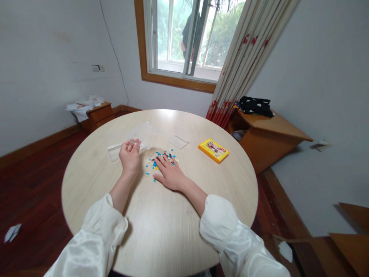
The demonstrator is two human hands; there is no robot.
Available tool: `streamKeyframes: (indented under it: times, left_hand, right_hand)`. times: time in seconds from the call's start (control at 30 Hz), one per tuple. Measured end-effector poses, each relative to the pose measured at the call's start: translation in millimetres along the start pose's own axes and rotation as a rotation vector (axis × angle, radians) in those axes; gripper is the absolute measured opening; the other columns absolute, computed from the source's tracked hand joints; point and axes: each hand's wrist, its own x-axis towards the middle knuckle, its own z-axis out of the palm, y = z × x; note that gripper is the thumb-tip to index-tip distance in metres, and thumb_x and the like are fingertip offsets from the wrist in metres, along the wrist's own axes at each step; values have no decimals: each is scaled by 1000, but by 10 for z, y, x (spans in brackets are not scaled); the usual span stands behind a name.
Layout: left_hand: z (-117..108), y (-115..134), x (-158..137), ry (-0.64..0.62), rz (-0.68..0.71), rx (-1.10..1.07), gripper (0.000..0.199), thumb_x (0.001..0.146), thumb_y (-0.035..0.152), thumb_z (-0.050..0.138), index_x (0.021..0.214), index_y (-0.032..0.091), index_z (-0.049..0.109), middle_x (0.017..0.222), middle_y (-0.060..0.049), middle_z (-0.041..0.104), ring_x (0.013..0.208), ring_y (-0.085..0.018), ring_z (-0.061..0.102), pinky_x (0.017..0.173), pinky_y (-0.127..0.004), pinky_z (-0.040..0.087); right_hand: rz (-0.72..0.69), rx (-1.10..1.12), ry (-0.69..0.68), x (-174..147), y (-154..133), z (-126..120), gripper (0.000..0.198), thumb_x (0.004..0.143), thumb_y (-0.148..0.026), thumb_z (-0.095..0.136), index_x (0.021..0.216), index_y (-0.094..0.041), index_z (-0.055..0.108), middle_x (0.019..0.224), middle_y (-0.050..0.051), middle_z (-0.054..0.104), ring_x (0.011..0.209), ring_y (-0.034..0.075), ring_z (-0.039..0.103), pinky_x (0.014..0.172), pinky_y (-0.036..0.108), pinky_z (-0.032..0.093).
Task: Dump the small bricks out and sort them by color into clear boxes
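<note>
My left hand (128, 157) is raised a little above the round table (161, 231), its fingers pinched on a clear plastic bag (145, 132) that spreads out behind it. Under and around the fingers of my right hand (170, 174) lies a loose pile of tiny building bricks (155, 164) in blue, yellow, brown and white. That hand rests flat with its fingers spread, palm down, partly covering the pile. A few blue bricks are scattered at the near side.
Left of the bag is a clear plastic box (114, 152); a shallow clear tray (178, 142) sits behind the bricks. A yellow printed box (213, 150) lies to the right. Beyond the table stand a wooden cabinet (259, 142) with dark cloth and a curtained window.
</note>
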Motion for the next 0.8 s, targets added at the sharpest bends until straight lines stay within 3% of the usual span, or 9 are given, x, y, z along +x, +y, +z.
streamKeyframes:
  times: [0.13, 0.23, 0.33, 0.8]
  left_hand:
    - [-9, -15, 6, -9, 13, 12, 20, 76, 26, 62, 89, 18, 50, 100, -10, 67, 92, -15, 67, 88, -33, 50]
    - [-6, -18, 6, 4, 8, 3, 19, 76, 25, 62, 87, 18, 50, 101, -11, 67, 92, -15, 67, 88, -33, 50]
    - [2, -15, 3, 22, 4, -14, 18, 75, 24, 63, 86, 17, 50, 101, -11, 67, 91, -15, 67, 88, -34, 50]
    - [23, 33, 3, 70, -28, -34, 13, 76, 17, 60, 85, 17, 50, 98, -11, 68, 87, -14, 68, 83, -30, 53]
  right_hand:
    - [-44, -5, -36, 3, 32, 27, 63, 95, -53, 30, 148, -20, 23, 155, 8, 21, 144, 26, 14, 116, 51, 11]
    - [32, 11, 14, 5, 81, -1, 62, 96, -51, 28, 149, -19, 21, 155, 9, 18, 145, 25, 11, 116, 51, 12]
    - [110, 17, -27, 5, 118, -28, 64, 95, -51, 30, 148, -16, 23, 155, 11, 19, 144, 28, 14, 115, 53, 12]
    - [178, 16, -48, 18, 116, -62, 64, 96, -46, 30, 149, -12, 18, 155, 10, 16, 145, 25, 12, 116, 51, 10]
